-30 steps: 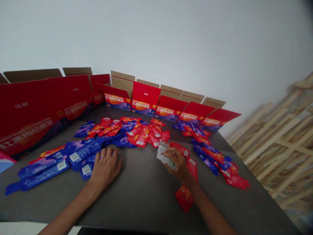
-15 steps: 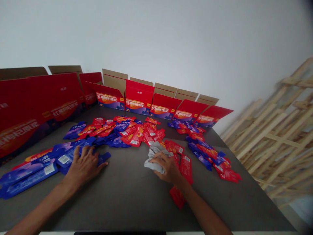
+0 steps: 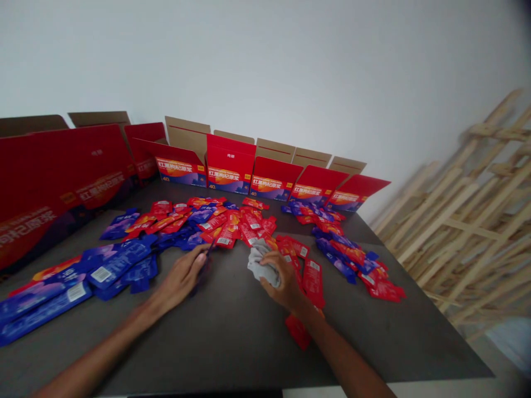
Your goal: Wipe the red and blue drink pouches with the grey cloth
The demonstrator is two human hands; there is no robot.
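Over the middle of the table, my left hand [image 3: 182, 279] grips a dark blue pouch [image 3: 204, 266], turned almost edge-on and blurred. My right hand [image 3: 282, 279] is closed around a crumpled grey cloth [image 3: 261, 262], just right of it. Blue pouches [image 3: 120, 265] with printed barcodes lie in a loose stack to the left of my left hand. Red pouches [image 3: 313, 279] spread beside and partly under my right forearm. Beyond both hands sits a mixed heap of red and blue pouches [image 3: 226, 226].
Open red cartons [image 3: 230, 166] with raised flaps line the back of the table [image 3: 232, 342], and larger red cartons [image 3: 62, 182] stand at the left. Another pouch pile [image 3: 352, 251] lies toward the right edge. A wooden frame stack [image 3: 464, 232] leans beyond it.
My left hand has lifted from the blue stack and moved right, now with a blue pouch in it. The right hand keeps its hold on the cloth nearly in place.
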